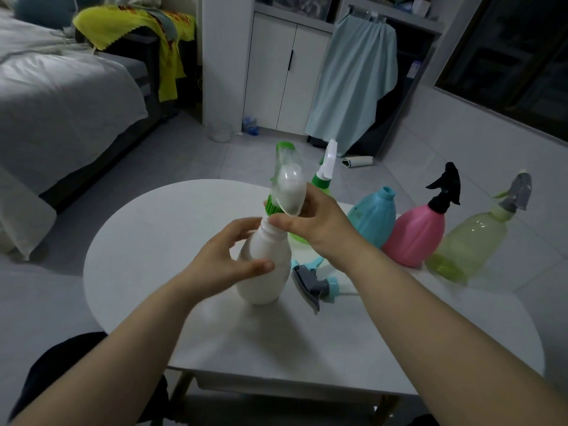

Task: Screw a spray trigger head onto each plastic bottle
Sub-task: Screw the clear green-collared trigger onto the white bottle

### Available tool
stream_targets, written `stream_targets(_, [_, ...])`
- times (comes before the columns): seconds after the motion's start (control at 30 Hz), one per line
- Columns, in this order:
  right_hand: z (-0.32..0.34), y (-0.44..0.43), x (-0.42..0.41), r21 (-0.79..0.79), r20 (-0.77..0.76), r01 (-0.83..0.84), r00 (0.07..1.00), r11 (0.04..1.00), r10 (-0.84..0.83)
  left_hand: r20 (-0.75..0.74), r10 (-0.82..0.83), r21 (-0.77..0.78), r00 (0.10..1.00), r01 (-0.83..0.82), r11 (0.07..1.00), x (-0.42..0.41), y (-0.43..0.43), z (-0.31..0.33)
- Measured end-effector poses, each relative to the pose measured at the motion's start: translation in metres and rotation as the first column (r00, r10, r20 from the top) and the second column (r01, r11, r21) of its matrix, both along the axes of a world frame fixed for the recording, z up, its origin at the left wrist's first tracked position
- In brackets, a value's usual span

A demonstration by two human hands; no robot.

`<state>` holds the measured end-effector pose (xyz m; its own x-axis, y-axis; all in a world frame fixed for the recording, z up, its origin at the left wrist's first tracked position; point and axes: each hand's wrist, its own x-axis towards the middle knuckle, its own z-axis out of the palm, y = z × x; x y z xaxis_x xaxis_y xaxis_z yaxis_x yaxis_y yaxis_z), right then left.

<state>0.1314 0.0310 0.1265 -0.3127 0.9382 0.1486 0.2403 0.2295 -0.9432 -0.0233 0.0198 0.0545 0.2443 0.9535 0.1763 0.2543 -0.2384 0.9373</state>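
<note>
Left hand gripping white bottle, right hand pinching its trigger head

White oval table, white bottle standing mid-table, loose grey-and-blue trigger head lying just right, far row running rightward: green bottle, headless blue bottle, pink bottle, pale yellow bottle

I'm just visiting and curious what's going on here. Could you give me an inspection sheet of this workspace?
Surface: white table, oval.
Job's things: white bottle with green spray head on its neck; blue bottle uncapped; grey spray head lying loose on the table; pink bottle and yellow bottle capped.
Clutter: nothing seen.
Hands: left hand grips the white bottle; right hand pinches the green collar.
Cables: nothing seen.
Surroundings: bed, cupboard, hanging cloth.
</note>
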Motion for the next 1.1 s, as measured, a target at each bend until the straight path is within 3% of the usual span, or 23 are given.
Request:
stream_targets(0.07, [0.002, 0.001, 0.004, -0.055, 0.023, -0.051, 0.998, 0.997, 0.052, -0.106, -0.118, -0.055, 0.987, 0.112, 0.992, -0.008, 0.007, 0.007])
stream_targets(0.13, [0.0, 0.004, 0.005, -0.071, 0.027, -0.034, 0.999, 0.997, 0.036, -0.142, -0.101, -0.046, 0.985, 0.095, 0.994, -0.005, 0.008, 0.009])
stream_targets(0.27, [-0.004, 0.006, 0.003, -0.034, -0.013, 0.058, 0.998, 0.998, -0.059, -0.112, 0.284, 0.099, 0.952, -0.274, 0.957, 0.022, -0.005, -0.004])
stream_targets(0.3, [-0.005, 0.006, 0.002, -0.033, -0.009, 0.059, 0.998, 0.998, -0.059, -0.104, 0.312, 0.104, 0.944, -0.302, 0.948, 0.024, -0.007, -0.006])
stream_targets(0.4, [-0.001, 0.006, 0.006, -0.097, 0.009, -0.017, 1.0, 0.995, 0.018, -0.05, 0.124, -0.008, 0.991, -0.125, 0.992, 0.012, -0.001, 0.002])
stream_targets(0.53, [0.001, 0.006, 0.011, -0.162, 0.04, -0.09, 0.994, 0.983, 0.098, -0.138, -0.091, -0.102, 0.986, 0.078, 0.992, -0.003, 0.01, 0.011])
stream_targets(0.63, [-0.001, 0.006, 0.01, -0.146, 0.012, 0.016, 1.0, 0.989, -0.015, -0.107, 0.088, 0.022, 0.99, -0.086, 0.996, 0.012, 0.003, 0.004])
stream_targets(0.7, [-0.002, 0.006, 0.008, -0.115, 0.025, 0.055, 0.998, 0.992, -0.053, -0.102, 0.267, 0.086, 0.958, -0.259, 0.962, 0.025, -0.004, -0.003])
stream_targets(0.77, [-0.001, 0.006, 0.005, -0.084, 0.062, 0.071, 0.996, 0.994, -0.065, -0.127, 0.342, 0.123, 0.931, -0.327, 0.937, 0.028, -0.006, -0.005])
stream_targets(0.87, [0.002, 0.005, 0.006, -0.097, 0.083, 0.049, 0.996, 0.994, -0.041, -0.078, 0.122, 0.06, 0.989, -0.117, 0.991, 0.015, -0.003, -0.001])
stream_targets(0.97, [0.003, 0.002, 0.007, -0.147, 0.086, -0.028, 0.995, 0.989, 0.041, -0.037, -0.132, -0.076, 0.991, 0.129, 0.989, 0.0, 0.003, 0.008])
stream_targets(1.03, [0.002, 0.002, 0.007, -0.137, 0.084, -0.026, 0.996, 0.99, 0.037, 0.009, -0.176, -0.139, 0.984, 0.175, 0.975, 0.0, 0.002, 0.01])
stream_targets(1.1, [0.0, 0.002, 0.006, -0.112, 0.076, 0.004, 0.997, 0.994, 0.005, -0.016, -0.074, -0.1, 0.997, 0.072, 0.992, 0.005, 0.0, 0.004])
